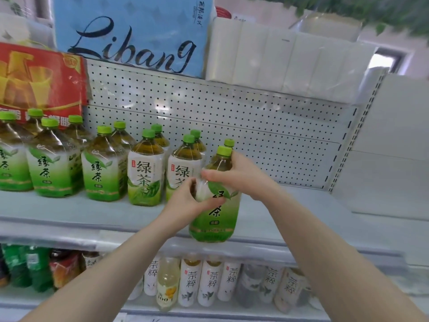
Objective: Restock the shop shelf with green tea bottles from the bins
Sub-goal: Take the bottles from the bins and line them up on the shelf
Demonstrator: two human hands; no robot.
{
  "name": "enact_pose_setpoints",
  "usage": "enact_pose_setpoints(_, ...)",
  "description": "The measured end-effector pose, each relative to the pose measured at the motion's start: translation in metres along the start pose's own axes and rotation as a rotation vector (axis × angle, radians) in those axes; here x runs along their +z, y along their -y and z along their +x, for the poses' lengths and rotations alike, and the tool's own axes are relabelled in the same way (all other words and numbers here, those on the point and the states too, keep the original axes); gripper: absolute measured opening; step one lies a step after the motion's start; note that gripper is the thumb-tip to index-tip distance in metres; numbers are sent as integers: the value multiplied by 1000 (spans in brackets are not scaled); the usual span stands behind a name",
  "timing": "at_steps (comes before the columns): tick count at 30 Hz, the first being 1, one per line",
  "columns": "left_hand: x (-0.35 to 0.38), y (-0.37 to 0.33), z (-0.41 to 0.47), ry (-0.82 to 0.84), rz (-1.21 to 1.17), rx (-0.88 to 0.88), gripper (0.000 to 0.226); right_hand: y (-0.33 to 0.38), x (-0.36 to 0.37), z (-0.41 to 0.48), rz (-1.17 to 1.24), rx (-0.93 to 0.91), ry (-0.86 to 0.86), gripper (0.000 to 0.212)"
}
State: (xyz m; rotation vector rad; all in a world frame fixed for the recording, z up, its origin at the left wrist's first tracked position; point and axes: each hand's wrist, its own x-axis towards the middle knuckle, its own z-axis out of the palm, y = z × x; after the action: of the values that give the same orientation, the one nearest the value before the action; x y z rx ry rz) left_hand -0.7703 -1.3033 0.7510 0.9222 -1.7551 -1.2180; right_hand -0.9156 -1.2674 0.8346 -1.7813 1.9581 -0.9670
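Both my forearms are reaching up from the bottom of the frame toward the middle shelf (92,219). My left hand (185,201) is curling its fingers round the left side of a green tea bottle (216,219) at the top of its label. My right hand (241,175) is gripping the same bottle at its shoulder, just under the green cap, with the thumb lying across the front. The bottle is standing nearly upright at the shelf's front edge, to the right of the stocked bottles. I cannot tell whether its base is resting on the shelf.

Beneath the shelf, a row of smaller drinks (209,282) with white labels is lining the lower tier. Behind my hands, a double row of green tea bottles (104,168) is filling the left and middle of the shelf, the nearest standing just beside the one I am holding. A white pegboard panel (232,126) is backing the shelf. A red carton (39,75) is sitting behind the bottles at far left. Above, a blue "Libang" pack (130,36) and white wrapped packs (278,63) are sitting side by side.
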Motion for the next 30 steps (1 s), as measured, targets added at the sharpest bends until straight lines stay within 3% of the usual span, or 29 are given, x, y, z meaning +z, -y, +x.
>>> enact_pose_setpoints(4,-12,-12,13,150,360,97,86,-17,-2,-1,-31,-3,-81,67)
enact_pose_setpoints(5,-18,-16,17,105,476,147,89,-20,-3,0,-40,-2,-100,65)
enact_pose_setpoints(9,-50,-25,43,-241,854,448,65,-31,0,8,-53,30,-184,66)
enact_pose_setpoints(14,-67,-20,75,-185,1244,435,91,-36,15,24,-105,1,-261,61)
enact_pose_setpoints(19,-68,-10,86,-175,1288,428,104,-45,26,43,-169,-12,-331,66)
enact_pose_setpoints(30,-68,-5,91,-176,1190,506,95,-47,39,64,-240,11,-373,64)
